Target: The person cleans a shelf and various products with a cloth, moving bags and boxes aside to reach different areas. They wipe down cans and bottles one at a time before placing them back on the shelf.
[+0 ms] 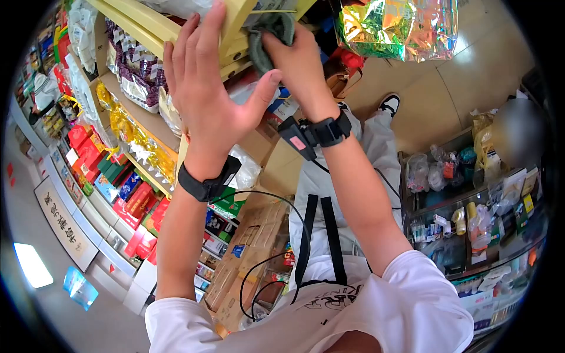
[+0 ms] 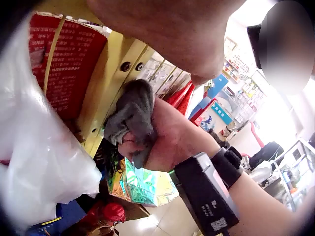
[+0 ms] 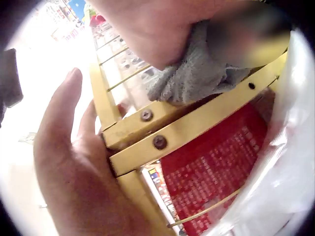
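Note:
My right hand (image 1: 303,67) grips a crumpled grey cloth (image 1: 268,44) against the yellow frame (image 1: 236,26) of a shelf rack. In the right wrist view the cloth (image 3: 194,73) lies along a yellow bar (image 3: 197,132) fixed with screws. The left hand (image 1: 203,97), its fingers extended and thumb spread, is at the corner of the same rack. Its fingertips pass partly behind the frame in the right wrist view. Inside the rack, a red printed box (image 2: 69,69) stands behind a thin rod, beside a white plastic bag (image 2: 39,147).
Shelves of packaged goods (image 1: 126,123) run along the left side. A shiny iridescent bag (image 1: 400,29) is at the far right of the rack. Cardboard boxes (image 1: 250,241) are stacked by the legs, and a glass counter (image 1: 471,217) stands on the right. Cables (image 1: 306,217) hang from the wrist cameras.

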### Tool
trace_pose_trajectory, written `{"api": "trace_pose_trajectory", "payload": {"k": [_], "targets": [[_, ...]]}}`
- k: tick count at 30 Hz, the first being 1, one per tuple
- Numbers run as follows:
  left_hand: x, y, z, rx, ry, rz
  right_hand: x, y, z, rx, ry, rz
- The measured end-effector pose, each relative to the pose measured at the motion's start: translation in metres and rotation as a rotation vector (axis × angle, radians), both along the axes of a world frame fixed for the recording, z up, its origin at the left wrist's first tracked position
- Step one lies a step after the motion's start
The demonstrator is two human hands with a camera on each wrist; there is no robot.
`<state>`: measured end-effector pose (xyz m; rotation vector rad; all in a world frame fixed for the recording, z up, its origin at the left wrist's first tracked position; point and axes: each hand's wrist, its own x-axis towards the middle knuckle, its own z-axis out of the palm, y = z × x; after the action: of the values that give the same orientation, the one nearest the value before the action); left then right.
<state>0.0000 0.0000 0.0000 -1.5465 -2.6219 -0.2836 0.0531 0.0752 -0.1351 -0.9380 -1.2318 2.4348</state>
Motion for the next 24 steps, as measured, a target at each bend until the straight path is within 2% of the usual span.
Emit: {"api": "trace_pose_trajectory", "payload": {"k": [3,5,7,9,13,14,16,17,18,19,21,22,24], "targets": [[-0.002,0.005,-0.006,0.039,0.040,0.007,-0.004,0.007,-0.007,0.072,-0.075,-0.010],[-0.004,0.005,-0.002,0.029,0.068,-0.002,-0.009,-0.003,0.007,-0.154,0.020,-0.106],[-0.007,0.002,0.003,0.030,0.056,-0.007,-0.005,-0.001,0.052,-0.214,0.058,-0.072],[-0.005,0.001,0.003,0.032,0.019,-0.004,0.001,0.001,0.060,-0.323,0.085,-0.086],[-0.008,-0.004,0.002,0.008,0.010,0.001,-0.001,0.002,0.013,-0.311,-0.069,-0.099],[-0.008,-0.007,0.001,-0.005,0.004,0.014,-0.003,0.001,-0.008,-0.280,-0.031,-0.119],[-0.006,-0.007,-0.001,0.021,0.005,0.028,-0.006,0.000,-0.017,-0.252,0.016,-0.139],[-0.007,-0.007,-0.003,0.047,-0.005,0.041,-0.006,-0.004,-0.020,-0.130,-0.029,-0.101],[-0.008,-0.007,-0.003,0.043,-0.012,0.039,-0.003,-0.006,-0.018,-0.008,-0.080,-0.061],[-0.008,-0.007,-0.003,0.036,0.004,0.040,0.000,-0.005,0.000,-0.008,-0.083,-0.062],[-0.011,-0.004,-0.004,0.039,0.037,0.042,0.001,-0.002,0.042,-0.112,0.099,-0.041],[-0.009,-0.005,-0.003,0.020,0.043,0.030,0.002,-0.001,0.055,-0.076,0.068,-0.024],[-0.004,-0.008,0.001,-0.006,0.032,0.016,0.002,0.002,0.046,-0.116,0.067,-0.009]]}}
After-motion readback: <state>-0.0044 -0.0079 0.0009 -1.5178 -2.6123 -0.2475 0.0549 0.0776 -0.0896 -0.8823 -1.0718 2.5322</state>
